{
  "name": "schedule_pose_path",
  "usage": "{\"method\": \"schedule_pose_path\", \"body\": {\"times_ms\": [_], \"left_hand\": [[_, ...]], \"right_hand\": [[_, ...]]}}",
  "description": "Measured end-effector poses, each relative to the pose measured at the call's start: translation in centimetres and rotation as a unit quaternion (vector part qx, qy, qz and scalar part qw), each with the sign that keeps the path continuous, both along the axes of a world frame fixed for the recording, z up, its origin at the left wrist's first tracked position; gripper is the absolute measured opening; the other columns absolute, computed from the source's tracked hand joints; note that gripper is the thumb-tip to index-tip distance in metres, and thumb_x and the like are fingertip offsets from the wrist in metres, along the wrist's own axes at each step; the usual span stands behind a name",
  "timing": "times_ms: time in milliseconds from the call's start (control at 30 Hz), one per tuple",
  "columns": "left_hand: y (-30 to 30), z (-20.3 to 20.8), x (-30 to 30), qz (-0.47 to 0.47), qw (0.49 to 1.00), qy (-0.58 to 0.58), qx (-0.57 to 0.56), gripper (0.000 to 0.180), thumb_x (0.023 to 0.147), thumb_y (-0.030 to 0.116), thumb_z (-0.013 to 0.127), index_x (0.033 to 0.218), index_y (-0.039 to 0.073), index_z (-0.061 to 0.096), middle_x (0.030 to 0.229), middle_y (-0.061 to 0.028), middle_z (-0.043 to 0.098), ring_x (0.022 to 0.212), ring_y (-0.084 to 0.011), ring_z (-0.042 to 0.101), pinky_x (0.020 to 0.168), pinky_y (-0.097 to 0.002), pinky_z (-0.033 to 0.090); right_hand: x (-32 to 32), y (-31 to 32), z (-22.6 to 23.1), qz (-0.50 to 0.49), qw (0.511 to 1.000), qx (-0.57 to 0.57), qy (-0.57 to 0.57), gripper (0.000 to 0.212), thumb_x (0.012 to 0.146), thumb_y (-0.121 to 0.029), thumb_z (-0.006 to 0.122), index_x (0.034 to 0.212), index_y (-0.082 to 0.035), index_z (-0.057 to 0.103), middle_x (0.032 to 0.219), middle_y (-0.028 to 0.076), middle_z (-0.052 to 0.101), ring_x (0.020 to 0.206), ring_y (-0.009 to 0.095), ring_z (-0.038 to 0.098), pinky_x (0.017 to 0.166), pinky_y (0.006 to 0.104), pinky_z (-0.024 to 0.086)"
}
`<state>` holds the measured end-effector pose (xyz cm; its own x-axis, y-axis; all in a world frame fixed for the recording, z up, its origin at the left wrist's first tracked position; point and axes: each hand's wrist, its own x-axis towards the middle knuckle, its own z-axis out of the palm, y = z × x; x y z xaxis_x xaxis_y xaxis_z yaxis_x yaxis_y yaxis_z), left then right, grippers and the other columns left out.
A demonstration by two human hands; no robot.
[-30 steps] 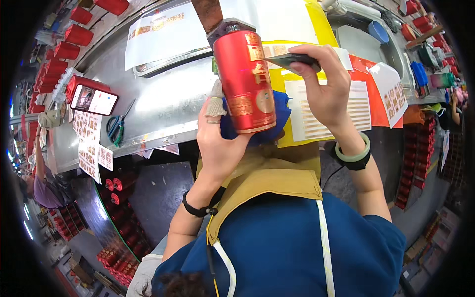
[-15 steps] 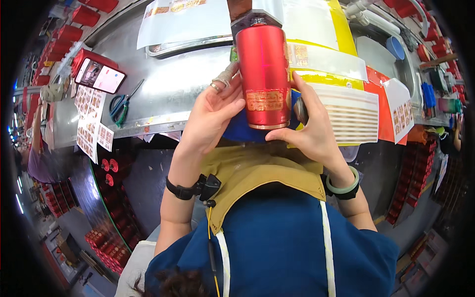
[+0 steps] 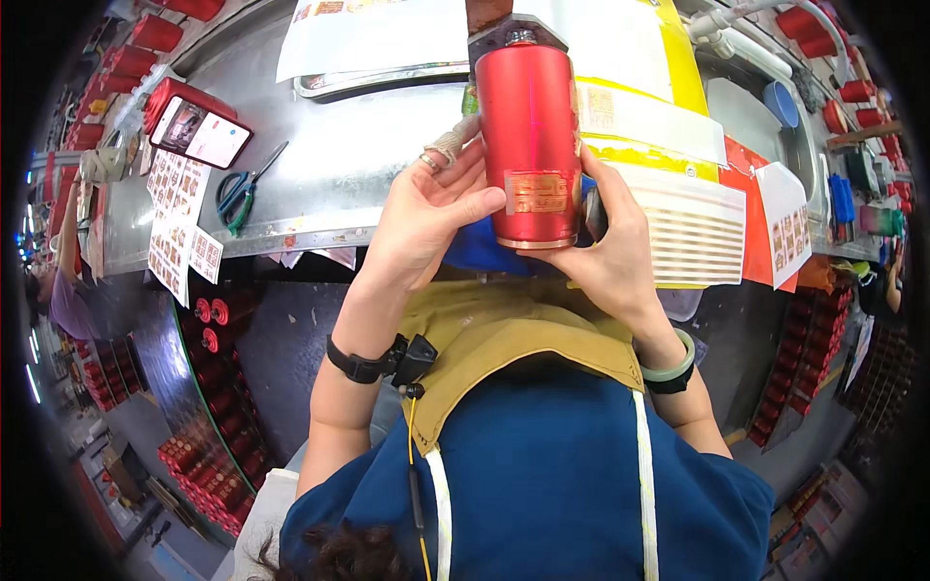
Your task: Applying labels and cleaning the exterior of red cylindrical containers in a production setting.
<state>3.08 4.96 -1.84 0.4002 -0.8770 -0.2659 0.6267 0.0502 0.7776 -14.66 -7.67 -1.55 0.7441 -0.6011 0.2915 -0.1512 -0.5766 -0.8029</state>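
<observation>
A glossy red bottle [image 3: 525,116] stands before me, with its metal neck up against a dark fixture. A gold decal [image 3: 539,193] sits low on its near face. My left hand [image 3: 426,218] is at the bottle's left side, its thumb pressed by the decal's left edge and its fingers partly hidden behind. A finger of that hand wears a pale wrap, and another a ring. Cupped at the lower right, my right hand [image 3: 610,237] holds the bottle, with the thumb under its base and the fingers along its side. Something dark shows between that hand and the bottle.
Decal sheets [image 3: 179,232], a phone [image 3: 201,133] leaning on a red container and green-handled scissors [image 3: 233,203] lie to the left on the metal bench [image 3: 339,165]. On the right are a striped sheet [image 3: 693,228] and a blue cup [image 3: 780,104]. Red bottles fill racks below.
The bottle has shifted slightly right, and its decal now shows further from the right edge. My left thumb has moved in beside the decal; my right thumb has slid under the base.
</observation>
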Motion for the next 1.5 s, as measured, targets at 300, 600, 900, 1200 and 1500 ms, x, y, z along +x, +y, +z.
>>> {"method": "schedule_pose_path", "body": {"times_ms": [300,600,900,1200,1500], "left_hand": [[0.5,1.5,-2.8,0.075,0.972,-0.214,0.06,0.056,0.094,-0.004,0.071,0.146,-0.002,0.051,0.113,-0.0031,0.058,0.109,-0.013,0.058,0.102,-0.0297,0.049],[0.3,4.1,-3.1,0.05,0.985,-0.166,-0.024,0.043,0.099,-0.001,0.068,0.14,-0.002,0.055,0.103,-0.0009,0.059,0.096,-0.0098,0.062,0.086,-0.0269,0.053],[0.0,3.3,-3.3,0.08,0.984,-0.14,-0.077,0.035,0.105,0.005,0.061,0.139,-0.002,0.055,0.103,-0.001,0.06,0.095,-0.0098,0.061,0.085,-0.0286,0.054],[0.6,1.7,-2.4,0.08,0.976,-0.198,0.032,0.047,0.102,0.007,0.068,0.145,-0.002,0.052,0.102,-0.0025,0.067,0.093,-0.009,0.064,0.075,-0.0232,0.048],[0.4,1.3,-2.4,0.094,0.98,-0.173,0.042,0.049,0.096,0.002,0.074,0.142,-0.001,0.057,0.101,-0.0001,0.067,0.09,-0.0075,0.063,0.076,-0.0217,0.047]], "right_hand": [[-0.8,0.0,1.3,0.004,0.998,-0.039,0.044,0.11,0.06,-0.03,0.103,0.148,0.004,0.047,0.141,0.018,0.055,0.123,0.036,0.062,0.107,0.0423,0.048],[-0.3,-2.0,2.9,0.01,0.928,0.373,0.001,0.068,0.096,-0.017,0.077,0.151,0.005,0.043,0.09,-0.001,0.061,0.082,0.006,0.058,0.072,0.0234,0.049],[0.3,-2.2,3.5,0.013,0.931,0.362,0.051,0.073,0.094,-0.017,0.077,0.153,0.007,0.042,0.092,-0.001,0.061,0.086,0.007,0.058,0.077,0.0247,0.05],[0.6,-2.0,3.4,-0.002,0.929,0.365,0.052,0.068,0.092,-0.017,0.081,0.15,0.0,0.051,0.095,-0.004,0.049,0.084,0.005,0.048,0.078,0.0213,0.044],[0.6,-2.6,3.4,-0.001,0.939,0.331,0.092,0.075,0.089,-0.02,0.081,0.149,0.007,0.045,0.1,0.003,0.065,0.091,0.008,0.058,0.081,0.0264,0.05]]}}
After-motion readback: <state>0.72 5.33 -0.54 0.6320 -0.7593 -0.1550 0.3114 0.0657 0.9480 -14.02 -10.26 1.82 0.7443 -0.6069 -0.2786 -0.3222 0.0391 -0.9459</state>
